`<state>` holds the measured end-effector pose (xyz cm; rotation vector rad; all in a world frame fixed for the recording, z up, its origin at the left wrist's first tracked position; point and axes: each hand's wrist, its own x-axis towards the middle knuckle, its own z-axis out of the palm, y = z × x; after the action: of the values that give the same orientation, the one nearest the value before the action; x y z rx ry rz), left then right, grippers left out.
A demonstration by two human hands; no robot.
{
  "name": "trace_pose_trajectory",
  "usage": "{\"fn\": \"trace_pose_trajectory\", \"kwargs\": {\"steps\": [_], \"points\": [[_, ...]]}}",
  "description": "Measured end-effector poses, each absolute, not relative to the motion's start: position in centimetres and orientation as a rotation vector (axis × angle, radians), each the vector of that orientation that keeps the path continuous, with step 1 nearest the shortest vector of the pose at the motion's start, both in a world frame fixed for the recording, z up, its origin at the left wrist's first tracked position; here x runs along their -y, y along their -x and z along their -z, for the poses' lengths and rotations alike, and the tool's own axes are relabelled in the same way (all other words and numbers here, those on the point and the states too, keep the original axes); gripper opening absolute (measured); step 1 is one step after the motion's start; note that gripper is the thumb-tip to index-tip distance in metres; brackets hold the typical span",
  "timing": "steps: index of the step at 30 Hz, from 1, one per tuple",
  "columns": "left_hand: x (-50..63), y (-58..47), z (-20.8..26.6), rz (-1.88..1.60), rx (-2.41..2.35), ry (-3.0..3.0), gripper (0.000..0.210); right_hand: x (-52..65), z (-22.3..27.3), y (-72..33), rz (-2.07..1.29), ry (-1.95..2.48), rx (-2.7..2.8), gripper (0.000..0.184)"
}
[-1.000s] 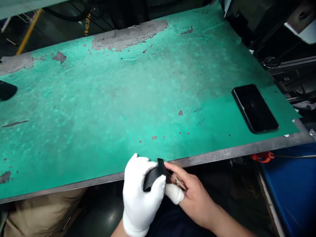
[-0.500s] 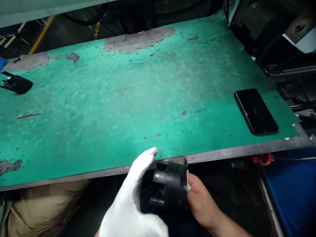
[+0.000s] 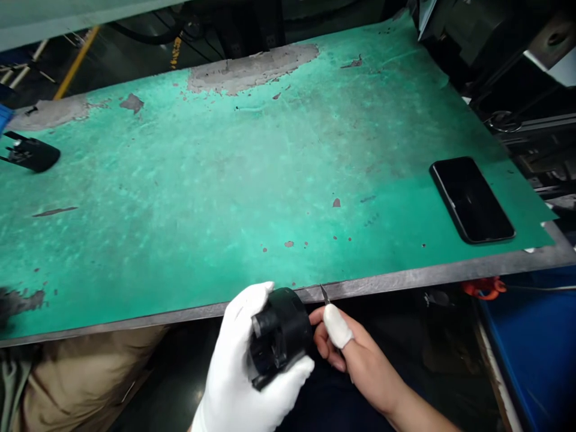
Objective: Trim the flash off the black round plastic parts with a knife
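A: What do the hands hold?
B: Gloved left hand (image 3: 243,360) is clamped on a black part (image 3: 279,336), at 6 o'clock off the worktop (image 3: 180,198); right hand (image 3: 355,354) pinches a blade (image 3: 324,293).

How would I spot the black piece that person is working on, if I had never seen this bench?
Find the worn green table and follow its near edge to the white-gloved left hand. The black round plastic part sits in its grip, below the table edge. Unlike the flat black phone lying on the table, it is chunky and held.
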<state>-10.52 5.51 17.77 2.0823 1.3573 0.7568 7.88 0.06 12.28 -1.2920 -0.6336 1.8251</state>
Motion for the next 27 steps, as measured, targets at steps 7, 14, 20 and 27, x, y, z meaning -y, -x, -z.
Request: {"fn": "trace_pose_trajectory", "kwargs": {"steps": [7, 14, 20, 27], "points": [[-5.1, 10.0, -17.1, -0.849, -1.393, -2.065, 0.084, -0.2, -13.2, -7.8, -1.813, 1.235, 0.731, 0.052], [-5.5, 9.8, -16.8, -0.801, -1.524, -2.510, 0.057, -0.4, -12.3, -9.1, -1.759, 1.363, 0.885, 0.045], [-4.6, 9.1, -14.9, -0.895, -1.469, -2.518, 0.056, -1.1, -12.0, -8.6, -1.777, 1.356, 0.953, 0.025], [-4.9, 8.3, -14.7, -0.955, -1.568, -2.455, 0.055, -1.4, -12.4, -8.5, -1.661, 1.264, 1.062, 0.023]]}}
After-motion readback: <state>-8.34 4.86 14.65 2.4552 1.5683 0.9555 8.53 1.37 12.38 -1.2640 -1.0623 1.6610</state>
